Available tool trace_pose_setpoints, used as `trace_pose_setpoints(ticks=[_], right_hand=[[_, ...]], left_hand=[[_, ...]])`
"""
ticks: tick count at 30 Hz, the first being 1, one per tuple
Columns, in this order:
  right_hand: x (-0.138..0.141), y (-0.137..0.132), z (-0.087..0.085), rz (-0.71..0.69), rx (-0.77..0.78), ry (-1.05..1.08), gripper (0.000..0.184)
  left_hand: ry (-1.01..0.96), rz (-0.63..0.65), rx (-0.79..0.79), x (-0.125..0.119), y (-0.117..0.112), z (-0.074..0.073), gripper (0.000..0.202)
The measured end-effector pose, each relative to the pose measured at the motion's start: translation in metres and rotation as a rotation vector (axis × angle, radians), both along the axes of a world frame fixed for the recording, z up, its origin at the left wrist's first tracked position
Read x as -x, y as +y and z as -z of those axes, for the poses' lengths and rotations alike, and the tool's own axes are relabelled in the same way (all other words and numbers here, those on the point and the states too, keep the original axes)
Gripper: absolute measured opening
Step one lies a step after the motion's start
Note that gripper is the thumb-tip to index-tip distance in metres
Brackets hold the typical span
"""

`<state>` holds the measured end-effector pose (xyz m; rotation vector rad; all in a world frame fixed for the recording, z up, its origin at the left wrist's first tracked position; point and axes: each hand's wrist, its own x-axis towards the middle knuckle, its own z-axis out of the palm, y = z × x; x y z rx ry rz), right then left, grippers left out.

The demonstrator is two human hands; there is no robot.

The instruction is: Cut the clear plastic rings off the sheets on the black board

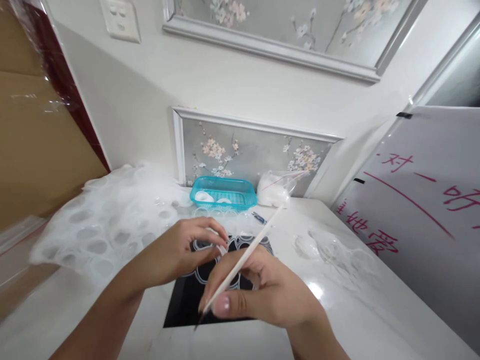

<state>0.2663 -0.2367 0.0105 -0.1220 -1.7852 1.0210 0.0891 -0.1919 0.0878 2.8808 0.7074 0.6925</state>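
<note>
Head; right grip (268, 295): stick (244, 257); basket (243, 202): 2 white pieces (204, 197); bag (272, 192): white contents (275, 197)

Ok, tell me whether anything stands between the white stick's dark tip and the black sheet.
Nothing visible does: the dark tip of the white stick, held in the right hand, shows by the near edge of the black sheet. Whether it touches cannot be told.

The white wall (150, 80) carried two grey floral panels in pale frames: an upper panel (277, 25) and a lower panel (258, 147). A wall socket (120, 20) was mounted left of the upper panel. A white board (423, 205) with red handwriting stood at right. The glossy white tabletop (397, 320) reflected a bright light spot (315, 290).
</note>
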Motion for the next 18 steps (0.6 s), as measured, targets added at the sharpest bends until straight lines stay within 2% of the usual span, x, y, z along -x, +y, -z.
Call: trace_pose_setpoints(ticks=[3, 6, 8, 10, 13, 15, 16, 18], right_hand=[[-0.005, 0.004, -0.002, 0.367, -0.074, 0.117, 0.007], [-0.013, 0.030, -0.001, 0.659, -0.073, 0.133, 0.013], [-0.018, 0.053, 0.003, 0.722, 0.013, 0.011, 0.017], [-0.020, 0.073, 0.009, 0.714, 0.096, -0.250, 0.016], [-0.015, 0.083, 0.017, 0.778, 0.084, -0.611, 0.021], [-0.008, 0.075, 0.018, 0.877, 0.026, -0.648, 0.025], [-0.005, 0.068, 0.016, 0.912, -0.001, -0.603, 0.025], [-0.002, 0.052, 0.011, 0.895, -0.006, -0.418, 0.027]], left_hand=[[-0.175, -0.193, -0.283, 0.008, 0.007, -0.003, 0.018], [-0.299, -0.325, -0.579, 0.017, 0.014, -0.005, 0.016], [-0.306, -0.342, -0.692, 0.019, 0.016, -0.005, 0.017], [-0.283, -0.316, -0.744, 0.019, 0.015, -0.005, 0.019], [-0.217, -0.247, -0.779, 0.015, 0.009, -0.003, 0.020], [-0.188, -0.198, -0.805, 0.012, 0.003, -0.003, 0.018], [-0.180, -0.175, -0.816, 0.011, 0.000, -0.002, 0.017], [-0.177, -0.138, -0.833, 0.010, -0.006, -0.003, 0.015]])
